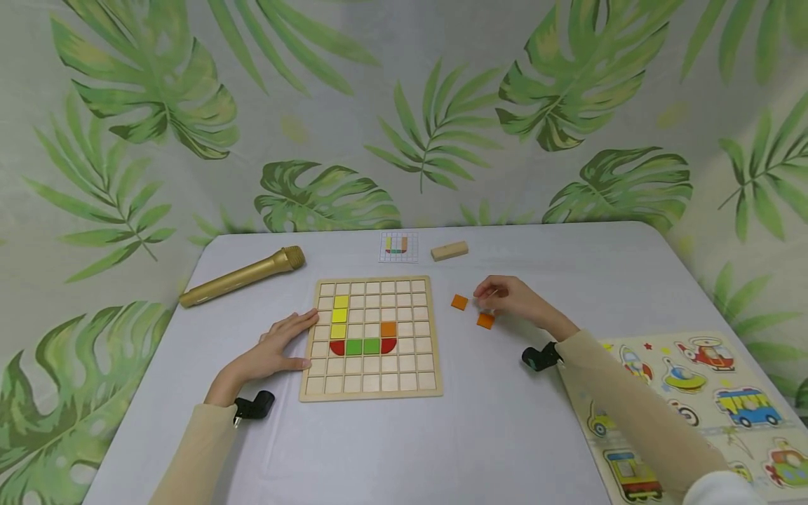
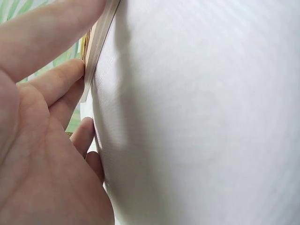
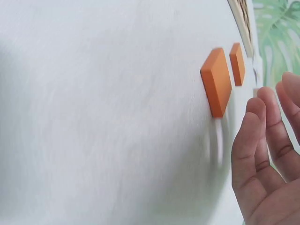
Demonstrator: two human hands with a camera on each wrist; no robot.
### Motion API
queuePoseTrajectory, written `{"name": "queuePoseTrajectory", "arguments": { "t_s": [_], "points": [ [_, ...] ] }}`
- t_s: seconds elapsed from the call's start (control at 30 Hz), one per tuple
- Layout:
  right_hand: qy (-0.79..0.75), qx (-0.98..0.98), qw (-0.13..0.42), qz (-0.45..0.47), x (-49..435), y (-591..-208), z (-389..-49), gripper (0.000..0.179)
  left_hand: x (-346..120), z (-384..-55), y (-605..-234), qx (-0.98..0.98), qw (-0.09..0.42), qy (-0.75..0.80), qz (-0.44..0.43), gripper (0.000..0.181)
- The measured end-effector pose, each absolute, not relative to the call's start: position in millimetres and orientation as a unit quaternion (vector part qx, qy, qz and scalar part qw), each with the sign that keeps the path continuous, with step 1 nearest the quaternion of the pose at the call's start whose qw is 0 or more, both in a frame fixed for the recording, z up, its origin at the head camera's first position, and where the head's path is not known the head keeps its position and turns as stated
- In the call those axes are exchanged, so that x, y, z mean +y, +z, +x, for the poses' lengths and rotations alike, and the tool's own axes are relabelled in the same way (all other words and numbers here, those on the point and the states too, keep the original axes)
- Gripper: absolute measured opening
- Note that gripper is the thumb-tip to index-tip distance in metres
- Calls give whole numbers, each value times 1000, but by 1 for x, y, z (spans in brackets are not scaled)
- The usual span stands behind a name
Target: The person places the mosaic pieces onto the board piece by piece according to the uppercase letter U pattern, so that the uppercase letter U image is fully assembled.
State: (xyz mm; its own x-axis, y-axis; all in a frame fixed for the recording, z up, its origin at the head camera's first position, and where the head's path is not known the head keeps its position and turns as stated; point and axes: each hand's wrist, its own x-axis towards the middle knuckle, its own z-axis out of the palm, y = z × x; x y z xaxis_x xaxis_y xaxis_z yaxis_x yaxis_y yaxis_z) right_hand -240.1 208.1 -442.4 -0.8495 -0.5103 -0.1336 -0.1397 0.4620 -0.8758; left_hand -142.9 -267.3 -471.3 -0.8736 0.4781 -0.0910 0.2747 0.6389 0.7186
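A wooden grid board [image 1: 407,365] lies flat on the white table. Along its left edge, the fingertips and thumb of my left hand [image 1: 268,354] touch the rim, fingers extended. On the grid sit several yellow squares [image 1: 339,315], green squares [image 1: 362,347], an orange square [image 1: 388,329] and red rounded pieces [image 1: 337,348] at both bottom corners of a U shape. Right of the board, two loose orange square tiles [image 1: 459,302] [image 3: 217,84] lie on the cloth. My right hand [image 1: 514,298] hovers beside them, fingers relaxed and holding nothing.
Behind the board are a small printed pattern card [image 1: 399,247] and a wooden block [image 1: 449,250]. A gold microphone [image 1: 243,277] lies at the back left. A vehicle picture puzzle [image 1: 701,382] lies under the right forearm. Leaf-patterned cloth [image 1: 435,140] hangs behind the table.
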Motion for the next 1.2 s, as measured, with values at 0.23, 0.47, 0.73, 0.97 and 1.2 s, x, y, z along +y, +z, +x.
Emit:
{"name": "queuePoseTrajectory", "arguments": {
  "t_s": [0.23, 0.47, 0.73, 0.97, 1.2],
  "points": [
    [-475, 839, 193, -184, 219, -441, -239, 20, -268, -142, -473, 895, 140, 370, 205, 83],
    [-481, 831, 203, -193, 222, -449, -237, 22, -268, -142, -473, 896, 140, 369, 203, 83],
    [-422, 862, 160, -232, 217, -456, -231, 25, -267, -143, -472, 895, 140, 370, 206, 83],
    [-383, 882, 141, -234, 209, -457, -225, 29, -268, -143, -473, 896, 136, 367, 210, 83],
    [-370, 893, 140, -216, 204, -452, -223, 27, -268, -143, -472, 895, 138, 369, 208, 83]
  ]
}}
